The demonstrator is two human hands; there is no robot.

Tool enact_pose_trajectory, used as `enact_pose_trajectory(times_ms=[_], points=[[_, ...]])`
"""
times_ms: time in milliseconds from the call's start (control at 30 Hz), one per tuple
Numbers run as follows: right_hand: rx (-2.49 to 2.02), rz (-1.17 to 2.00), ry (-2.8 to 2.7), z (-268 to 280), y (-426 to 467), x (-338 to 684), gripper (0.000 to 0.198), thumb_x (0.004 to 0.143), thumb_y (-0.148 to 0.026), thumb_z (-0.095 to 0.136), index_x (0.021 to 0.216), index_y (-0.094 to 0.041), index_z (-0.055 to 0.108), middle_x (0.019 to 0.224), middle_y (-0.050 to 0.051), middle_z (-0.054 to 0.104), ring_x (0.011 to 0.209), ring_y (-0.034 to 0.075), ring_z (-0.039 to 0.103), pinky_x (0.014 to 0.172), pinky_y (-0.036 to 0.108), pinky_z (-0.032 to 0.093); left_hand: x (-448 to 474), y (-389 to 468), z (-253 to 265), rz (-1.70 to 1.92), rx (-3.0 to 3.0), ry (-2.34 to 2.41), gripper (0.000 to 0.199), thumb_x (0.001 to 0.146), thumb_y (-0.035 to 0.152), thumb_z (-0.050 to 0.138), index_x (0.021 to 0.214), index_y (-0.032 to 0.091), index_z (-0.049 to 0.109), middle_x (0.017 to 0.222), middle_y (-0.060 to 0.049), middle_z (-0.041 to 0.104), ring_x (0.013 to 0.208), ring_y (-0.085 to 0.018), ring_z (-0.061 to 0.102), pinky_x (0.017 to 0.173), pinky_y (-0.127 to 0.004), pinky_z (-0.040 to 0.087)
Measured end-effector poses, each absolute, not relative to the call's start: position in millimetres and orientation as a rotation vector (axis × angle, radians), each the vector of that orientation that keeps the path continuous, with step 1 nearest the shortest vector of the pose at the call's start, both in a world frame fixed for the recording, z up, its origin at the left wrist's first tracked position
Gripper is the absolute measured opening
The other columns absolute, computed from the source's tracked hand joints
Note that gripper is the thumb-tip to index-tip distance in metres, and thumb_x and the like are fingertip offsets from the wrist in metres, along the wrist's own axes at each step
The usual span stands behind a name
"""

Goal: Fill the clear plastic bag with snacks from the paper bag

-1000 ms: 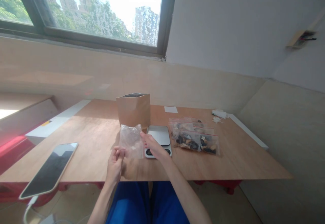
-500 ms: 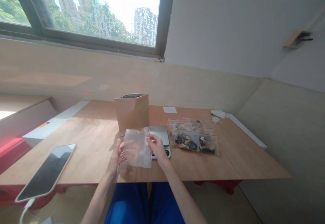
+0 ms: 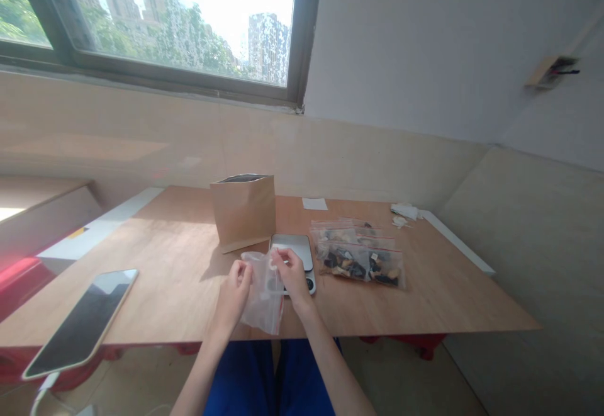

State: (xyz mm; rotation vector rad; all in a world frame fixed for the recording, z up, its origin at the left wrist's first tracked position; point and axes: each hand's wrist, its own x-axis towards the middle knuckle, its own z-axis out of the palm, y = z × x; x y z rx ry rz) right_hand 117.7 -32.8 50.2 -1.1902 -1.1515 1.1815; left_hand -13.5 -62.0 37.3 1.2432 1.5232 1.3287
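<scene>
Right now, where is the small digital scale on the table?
The digital scale lies near the table's middle, just right of the brown paper bag, left of the filled zip bags, behind both hands.

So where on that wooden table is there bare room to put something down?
Bare wood lies between the black phone and the brown paper bag, and along the wooden table right of the filled clear zip bags. It is crowded mid-table: bag, grey scale, both hands.
</scene>
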Motion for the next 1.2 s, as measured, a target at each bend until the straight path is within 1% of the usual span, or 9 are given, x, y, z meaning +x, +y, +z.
enact_pose_trajectory(times_ms=[100, 267, 433, 567, 800, 900, 1000, 1100, 1200], points=[[-1.16, 1.128, -1.097, 48, -27, 120, 0.038, 0.069, -0.057, 0.056, 0.072, -0.02, 0.05, 0.062, 0.0, 0.056, 0.046, 0.011, 0.046, 0.041, 0.023, 0.035, -17, -61, 38, 1.367, 1.23, 1.646, 0.026, 0.077, 0.048, 0.045, 0.075, 0.022, 0.05, 0.063, 0.0, 0.056, 0.06, -0.02, 0.054, 0.057, -0.028, 0.038], [-1.125, 1.101, -1.05, 42, -25, 122, 0.036, 0.073, -0.055, 0.054, 0.075, -0.019, 0.05, 0.063, -0.001, 0.055, 0.041, 0.008, 0.043, 0.04, 0.023, 0.035, -21, -56, 39, 1.434, 1.211, 1.682, 0.028, 0.08, 0.048, 0.043, 0.078, 0.022, 0.051, 0.068, -0.001, 0.058, 0.066, -0.021, 0.056, 0.063, -0.029, 0.04], [-1.098, 1.561, -1.202, 41, -42, 130, 0.055, 0.068, -0.061, 0.059, 0.104, -0.021, 0.045, 0.076, -0.001, 0.057, 0.052, 0.011, 0.056, 0.042, 0.024, 0.046, -25, -52, 43, 1.489, 1.176, 1.746, 0.027, 0.082, 0.047, 0.04, 0.081, 0.022, 0.049, 0.071, -0.002, 0.058, 0.066, -0.021, 0.056, 0.063, -0.03, 0.04], [-0.924, 1.927, -1.341, 46, -60, 136, 0.068, 0.067, -0.06, 0.062, 0.115, -0.019, 0.038, 0.064, -0.003, 0.056, 0.054, 0.014, 0.061, 0.048, 0.024, 0.049, -25, -54, 49, 1.406, 1.147, 1.89, 0.024, 0.085, 0.045, 0.035, 0.084, 0.023, 0.045, 0.072, -0.002, 0.058, 0.067, -0.023, 0.057, 0.061, -0.031, 0.039], [-0.849, 1.866, -1.418, 32, -65, 134, 0.072, 0.06, -0.048, 0.074, 0.113, -0.018, 0.035, 0.061, -0.005, 0.059, 0.051, 0.012, 0.059, 0.055, 0.026, 0.048, -21, -55, 50, 1.314, 1.181, 2.035, 0.02, 0.086, 0.04, 0.031, 0.088, 0.023, 0.043, 0.07, -0.004, 0.057, 0.065, -0.025, 0.058, 0.06, -0.031, 0.04], [-0.867, 1.877, -1.521, 28, -63, 142, 0.064, 0.067, -0.045, 0.069, 0.115, -0.018, 0.036, 0.062, -0.005, 0.06, 0.054, 0.013, 0.059, 0.06, 0.029, 0.048, -24, -53, 50, 1.24, 1.213, 2.084, 0.023, 0.087, 0.038, 0.029, 0.091, 0.022, 0.044, 0.075, -0.007, 0.06, 0.068, -0.026, 0.06, 0.06, -0.032, 0.041], [-1.012, 1.633, -1.713, 35, -56, 164, 0.047, 0.077, -0.036, 0.06, 0.117, -0.018, 0.042, 0.07, -0.001, 0.063, 0.071, 0.015, 0.062, 0.073, 0.031, 0.046, -32, -48, 47, 1.142, 1.231, 2.176, 0.028, 0.088, 0.037, 0.028, 0.098, 0.02, 0.047, 0.083, -0.01, 0.063, 0.077, -0.028, 0.062, 0.064, -0.034, 0.043], [-1.306, 1.042, -1.81, 47, -37, 201, 0.026, 0.084, -0.029, 0.047, 0.107, -0.018, 0.053, 0.092, 0.006, 0.063, 0.09, 0.018, 0.059, 0.082, 0.033, 0.043, -40, -43, 41, 1.027, 1.22, 2.31, 0.037, 0.088, 0.035, 0.029, 0.111, 0.012, 0.047, 0.094, -0.018, 0.063, 0.088, -0.032, 0.061, 0.072, -0.04, 0.044], [-1.616, 0.415, -1.853, 55, -12, 242, 0.025, 0.085, -0.017, 0.039, 0.1, -0.013, 0.059, 0.107, 0.012, 0.059, 0.107, 0.021, 0.051, 0.094, 0.034, 0.036, -39, -39, 34, 1.105, 1.363, 2.47, 0.045, 0.087, 0.032, 0.032, 0.122, 0.004, 0.043, 0.114, -0.025, 0.055, 0.105, -0.034, 0.054, 0.084, -0.046, 0.041]])
